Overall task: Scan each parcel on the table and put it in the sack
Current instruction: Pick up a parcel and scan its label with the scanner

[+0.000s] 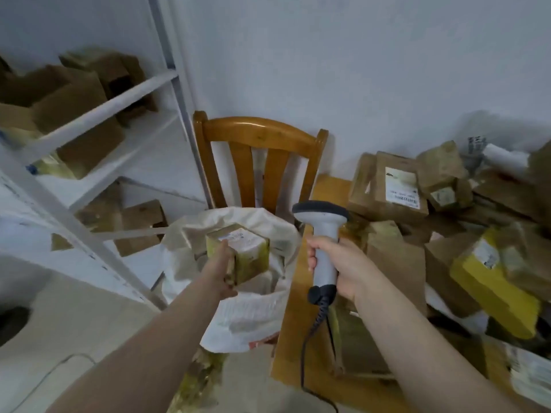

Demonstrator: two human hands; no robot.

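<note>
brown cardboard taped in yellow, the parcel (244, 251) is at the open mouth of the white sack (253, 314), label up. the left hand (222, 268) holds its left side, its fingers partly hidden behind the box. the right hand (340, 263) grips the grey scanner (323, 231) upright, fingers curled round the handle. more parcels (396, 189) crowd the worktop (293, 353), blurred and cut off at the right.

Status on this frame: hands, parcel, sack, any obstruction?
Left hand grips the taped parcel at the open white sack. Right hand holds the barcode scanner, head up. Sack mouth unobstructed; parcel pile sits on the table.
</note>
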